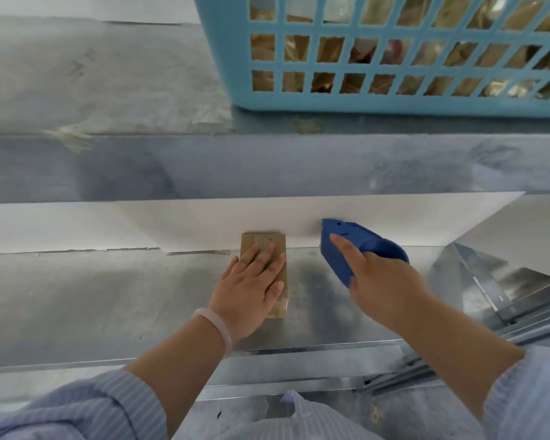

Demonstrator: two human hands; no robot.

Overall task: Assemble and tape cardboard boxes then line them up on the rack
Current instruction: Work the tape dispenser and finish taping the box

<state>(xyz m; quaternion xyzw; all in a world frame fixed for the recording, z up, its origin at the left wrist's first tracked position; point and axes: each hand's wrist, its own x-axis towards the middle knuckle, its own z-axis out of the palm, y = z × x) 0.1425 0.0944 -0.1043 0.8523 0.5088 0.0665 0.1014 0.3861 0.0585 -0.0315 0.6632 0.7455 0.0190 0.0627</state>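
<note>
— Where is the cardboard box (251,239) sitting?
— On the metal shelf (108,296); the left hand (251,281) is pressing flat on it, fingers spread, hiding most of it
— And the right hand (385,281)?
— It's gripping a blue tape dispenser (337,265) just beside, covering its near end; the blue basket (362,106) above is showing only blurred contents

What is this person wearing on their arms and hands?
The left hand and right hand are bare, with no gloves. A pale, milky bangle circles the left wrist. The left sleeve and right sleeve are light blue shirt cloth with fine stripes, pushed up the forearms.
</note>
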